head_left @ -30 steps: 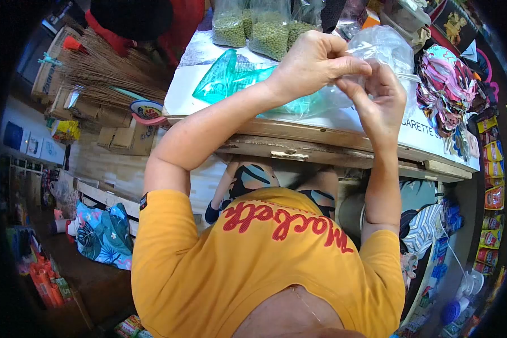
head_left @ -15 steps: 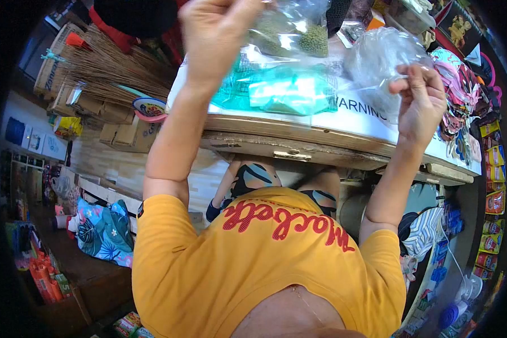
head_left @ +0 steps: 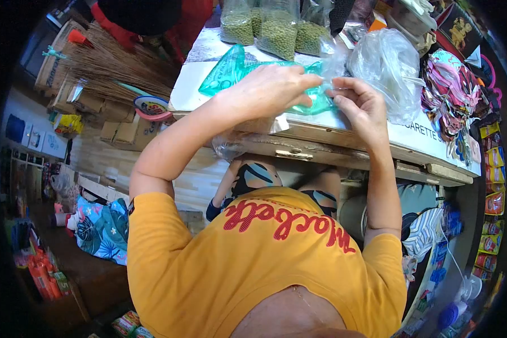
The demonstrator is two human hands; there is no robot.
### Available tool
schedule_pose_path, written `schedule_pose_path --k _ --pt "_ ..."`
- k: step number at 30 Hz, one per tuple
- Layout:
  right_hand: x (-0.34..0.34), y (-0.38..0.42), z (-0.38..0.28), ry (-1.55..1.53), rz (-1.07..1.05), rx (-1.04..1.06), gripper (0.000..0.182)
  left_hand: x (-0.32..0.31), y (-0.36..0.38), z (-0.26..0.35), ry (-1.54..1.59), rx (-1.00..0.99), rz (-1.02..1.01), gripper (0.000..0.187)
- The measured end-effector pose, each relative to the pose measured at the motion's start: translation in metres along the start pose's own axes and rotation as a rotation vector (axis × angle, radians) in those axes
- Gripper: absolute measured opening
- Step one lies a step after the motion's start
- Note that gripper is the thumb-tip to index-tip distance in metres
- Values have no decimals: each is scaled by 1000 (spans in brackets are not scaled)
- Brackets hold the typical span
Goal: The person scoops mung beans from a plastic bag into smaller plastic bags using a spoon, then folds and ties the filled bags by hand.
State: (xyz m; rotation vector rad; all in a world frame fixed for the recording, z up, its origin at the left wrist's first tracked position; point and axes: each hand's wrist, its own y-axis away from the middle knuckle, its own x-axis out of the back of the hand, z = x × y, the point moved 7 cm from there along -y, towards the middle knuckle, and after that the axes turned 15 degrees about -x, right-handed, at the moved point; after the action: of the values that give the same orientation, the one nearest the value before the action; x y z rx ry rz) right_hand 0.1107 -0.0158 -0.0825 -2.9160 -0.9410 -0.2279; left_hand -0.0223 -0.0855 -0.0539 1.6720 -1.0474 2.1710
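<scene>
White tabletop [head_left: 187, 87]; left hand [head_left: 279, 87] holding clear bag [head_left: 229, 145]; right hand [head_left: 363, 107] narrow, cannot tell grip.

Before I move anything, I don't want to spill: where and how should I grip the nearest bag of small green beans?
Probably best: pinch the clear film just above the fill of the nearest bag of small green beans, coming from the near side. It stands upright with film rising above the beans, and similar bags flank it.
</scene>
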Motion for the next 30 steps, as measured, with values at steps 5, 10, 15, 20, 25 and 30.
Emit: schedule_pose_path --k 5,10,15,20,25,30 --pt "-12 1 -5 242 -217 -14 36 4 -9 1 -17 -94 167 17" --pt "-35 -1 -19 400 -343 112 29 17 -8 23 74 -173 429 15" --pt "-13 2 -45 477 6 363 30 23 -4 20 70 -160 550 15" --pt "-5 9 -51 170 270 358 29 22 -5 17 109 -143 566 12" --pt "-9 5 -30 283 58 330 21 21 -8 10 90 -146 629 13" --pt "-13 -5 -24 372 -79 281 19 11 -23 20 116 -162 577 14"
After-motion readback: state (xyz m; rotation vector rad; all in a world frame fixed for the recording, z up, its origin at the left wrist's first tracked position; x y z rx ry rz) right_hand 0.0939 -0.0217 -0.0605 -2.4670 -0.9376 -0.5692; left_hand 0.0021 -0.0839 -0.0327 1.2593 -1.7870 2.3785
